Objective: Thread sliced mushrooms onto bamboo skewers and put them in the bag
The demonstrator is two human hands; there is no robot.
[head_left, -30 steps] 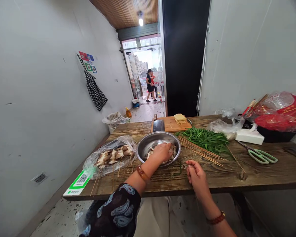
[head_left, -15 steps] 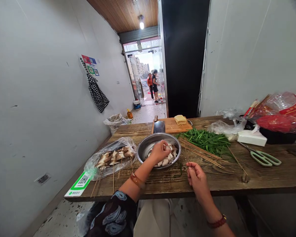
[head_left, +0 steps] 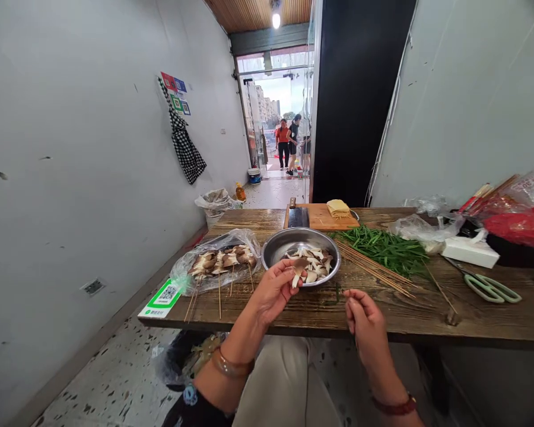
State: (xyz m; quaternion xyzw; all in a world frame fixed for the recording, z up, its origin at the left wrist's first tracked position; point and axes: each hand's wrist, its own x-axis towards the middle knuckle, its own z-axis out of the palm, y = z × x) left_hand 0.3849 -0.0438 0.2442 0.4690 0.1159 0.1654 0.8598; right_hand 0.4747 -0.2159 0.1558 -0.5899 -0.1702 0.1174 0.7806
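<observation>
My left hand (head_left: 273, 292) pinches a piece of oyster mushroom (head_left: 299, 270), brown on top with a pale stem, just above the near rim of a steel bowl (head_left: 271, 246). Loose mushroom pieces (head_left: 318, 264) lie in that bowl. To its right, over the table's front edge, my right hand (head_left: 365, 314) is closed on what looks like a thin bamboo skewer, hardly visible and mostly hidden by the fingers. Skewered mushrooms (head_left: 225, 261) rest on a clear plastic bag (head_left: 182, 267) at the left, their sticks pointing toward me.
Bare bamboo skewers (head_left: 378, 270) lie beside cut green leaves (head_left: 387, 249). Behind the bowl are a cutting board (head_left: 320, 219), a cleaver (head_left: 299, 217) and stacked yellow sheets (head_left: 338, 207). Green-handled scissors (head_left: 492, 289) and a tissue box (head_left: 470, 252) sit right. Two people stand by the doorway.
My left hand has come out of the bowl toward me, bringing a mushroom piece with it. My right hand stays closed near the table edge. The camera view has shifted.
</observation>
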